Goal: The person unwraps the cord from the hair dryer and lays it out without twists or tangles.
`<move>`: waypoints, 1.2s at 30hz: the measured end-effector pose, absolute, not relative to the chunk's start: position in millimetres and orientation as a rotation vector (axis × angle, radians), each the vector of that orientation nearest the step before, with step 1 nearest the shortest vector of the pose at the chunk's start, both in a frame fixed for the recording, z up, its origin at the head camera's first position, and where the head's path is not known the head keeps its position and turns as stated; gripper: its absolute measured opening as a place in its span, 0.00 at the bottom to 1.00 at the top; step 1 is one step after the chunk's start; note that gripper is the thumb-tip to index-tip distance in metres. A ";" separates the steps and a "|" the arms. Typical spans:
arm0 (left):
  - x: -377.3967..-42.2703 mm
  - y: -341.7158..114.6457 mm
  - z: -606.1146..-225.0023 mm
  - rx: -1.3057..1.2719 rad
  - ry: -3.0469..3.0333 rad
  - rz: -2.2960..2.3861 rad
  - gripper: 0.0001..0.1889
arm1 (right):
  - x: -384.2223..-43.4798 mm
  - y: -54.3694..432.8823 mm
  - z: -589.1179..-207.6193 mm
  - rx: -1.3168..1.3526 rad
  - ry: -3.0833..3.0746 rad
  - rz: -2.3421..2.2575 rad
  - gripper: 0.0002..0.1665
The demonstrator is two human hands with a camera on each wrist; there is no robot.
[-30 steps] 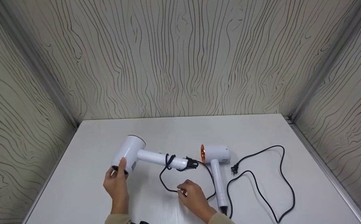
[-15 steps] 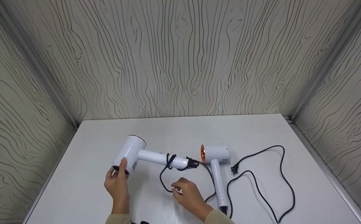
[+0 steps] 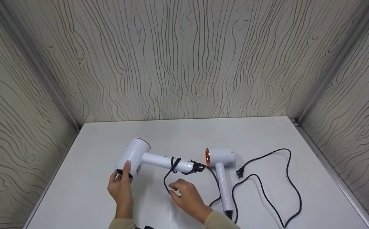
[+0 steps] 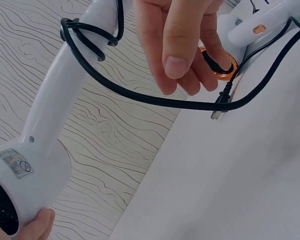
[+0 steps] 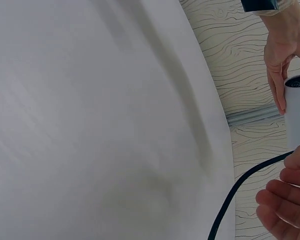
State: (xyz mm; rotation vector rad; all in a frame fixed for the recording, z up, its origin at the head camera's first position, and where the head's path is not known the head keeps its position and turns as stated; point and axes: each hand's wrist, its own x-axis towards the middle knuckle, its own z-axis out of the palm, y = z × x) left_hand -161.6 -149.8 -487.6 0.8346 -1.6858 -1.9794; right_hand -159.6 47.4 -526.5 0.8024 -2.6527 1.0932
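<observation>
My left hand grips a white hair dryer by the rear end of its barrel, thumb lying along the side. The dryer is held above the table, its handle reaching right. A black cord loops round the handle near its tip and hangs down in a bend. My right hand is beside that bend, fingers loosely bent and apart. In the left wrist view its fingertips come right up to the cord without curling round it. The right wrist view shows the cord passing behind the thumb.
A second white hair dryer with an orange-rimmed outlet lies on the white table, right of my right hand. Its black cord sprawls further right, ending in a plug. Wood-patterned walls enclose the table.
My right hand has slid left and slightly up along the hanging cord. My left hand and the held dryer have shifted only slightly right; the second dryer has stayed put.
</observation>
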 end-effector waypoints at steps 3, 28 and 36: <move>-160.3 -148.5 -487.4 0.823 -1.693 -1.970 0.37 | -160.1 44.0 -527.9 0.821 -2.646 1.080 0.06; -159.9 -147.2 -488.7 0.846 -1.714 -1.983 0.39 | -151.6 36.3 -528.0 0.802 -2.691 1.204 0.04; -162.0 -150.0 -490.7 0.859 -1.694 -1.995 0.40 | -142.6 37.4 -527.0 0.858 -2.634 1.255 0.06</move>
